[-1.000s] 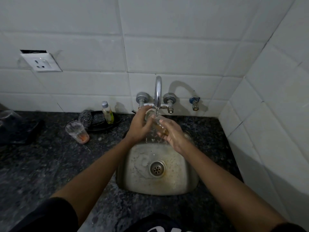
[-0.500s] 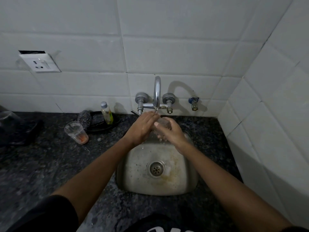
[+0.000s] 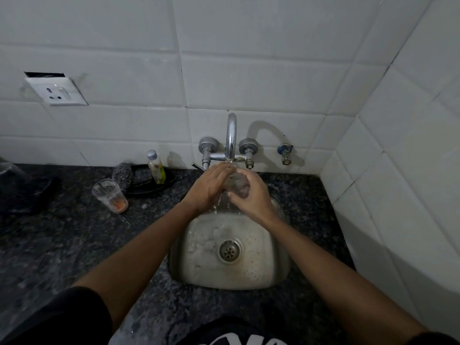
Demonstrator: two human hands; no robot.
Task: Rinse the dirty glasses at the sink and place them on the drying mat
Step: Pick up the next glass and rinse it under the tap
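Under the tap (image 3: 231, 138), a glass (image 3: 236, 186) gets its rinse.
Right hand (image 3: 251, 195) grips it, long axis running eleven to five; left hand (image 3: 207, 186), fingers loosely curled, rubs its nine o'clock side.

Granite counter (image 3: 62, 245) bearing dirty glass (image 3: 110, 195)

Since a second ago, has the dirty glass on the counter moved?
No. The dirty glass sits by the scrubber and soap bottle, as before; only the camera shifted slightly.
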